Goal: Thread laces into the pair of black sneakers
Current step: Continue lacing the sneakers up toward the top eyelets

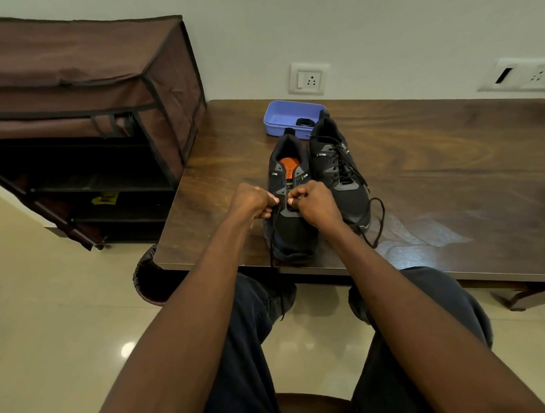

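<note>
Two black sneakers stand side by side on the dark wooden table, toes toward me. The left sneaker shows an orange insole and has bare upper eyelets. My left hand pinches a black lace at its lowest eyelets; the lace's free end hangs over the table edge. My right hand pinches at the eyelets opposite, fingers curled. The right sneaker is laced, with its loose lace ends lying on the table.
A purple plastic tray sits behind the sneakers near the wall. A brown fabric shoe rack stands on the floor to the left. Wall sockets are above the table. My knees are under the table's front edge.
</note>
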Tool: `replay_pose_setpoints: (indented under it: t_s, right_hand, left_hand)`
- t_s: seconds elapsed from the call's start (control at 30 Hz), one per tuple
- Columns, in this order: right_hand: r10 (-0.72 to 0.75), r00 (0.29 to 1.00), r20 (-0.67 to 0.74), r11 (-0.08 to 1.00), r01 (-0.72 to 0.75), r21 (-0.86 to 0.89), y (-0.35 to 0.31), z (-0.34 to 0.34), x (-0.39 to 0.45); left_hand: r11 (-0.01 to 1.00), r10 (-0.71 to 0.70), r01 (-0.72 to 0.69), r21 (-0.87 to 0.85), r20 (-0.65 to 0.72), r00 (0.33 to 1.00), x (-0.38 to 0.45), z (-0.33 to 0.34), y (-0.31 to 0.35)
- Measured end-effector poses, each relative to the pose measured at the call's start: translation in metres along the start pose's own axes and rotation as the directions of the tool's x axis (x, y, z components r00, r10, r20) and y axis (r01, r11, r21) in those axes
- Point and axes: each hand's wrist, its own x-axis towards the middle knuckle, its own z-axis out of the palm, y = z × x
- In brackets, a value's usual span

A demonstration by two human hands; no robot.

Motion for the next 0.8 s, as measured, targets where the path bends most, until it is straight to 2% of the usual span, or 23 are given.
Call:
replay_pose_setpoints:
  t_s: [0.17, 0.23, 0.33, 0.5, 0.63, 0.8]
  right_hand:
    - [-0.034, 0.999, -0.018, 0.999, 0.033, -0.024, 0.003, 0.003, 0.002]
    - [-0.082, 0.996, -0.038, 0.984, 0.075, -0.162, 0.005, 0.003, 0.004]
    - [-0.148, 0.988, -0.049, 0.903, 0.115, -0.414, 0.003, 0.005, 0.007]
    - [-0.063, 0.997, 0.045, 0.931, 0.075, -0.357, 0.001, 0.001, 0.017]
    - [-0.166, 0.985, -0.043, 0.916, 0.137, -0.378, -0.004, -0.023, 0.024]
    - [-0.084, 0.964, 0.251, 0.837, 0.205, -0.507, -0.001, -0.030, 0.026]
  left_hand:
    - [1.000, 0.004, -0.003, 0.018, -0.019, 1.000, -0.002, 0.002, 0.000]
    - [1.000, 0.010, -0.010, 0.010, -0.013, 1.000, -0.002, 0.002, 0.000]
    - [1.000, 0.020, -0.020, 0.012, -0.010, 1.000, -0.002, 0.002, 0.000]
    - [0.999, 0.027, -0.026, 0.040, -0.025, 0.999, -0.006, 0.002, 0.003]
    - [0.999, 0.011, -0.009, -0.051, 0.039, 0.999, -0.009, 0.000, 0.009]
    - [0.969, 0.116, -0.131, 0.208, 0.084, 0.990, -0.013, 0.006, 0.008]
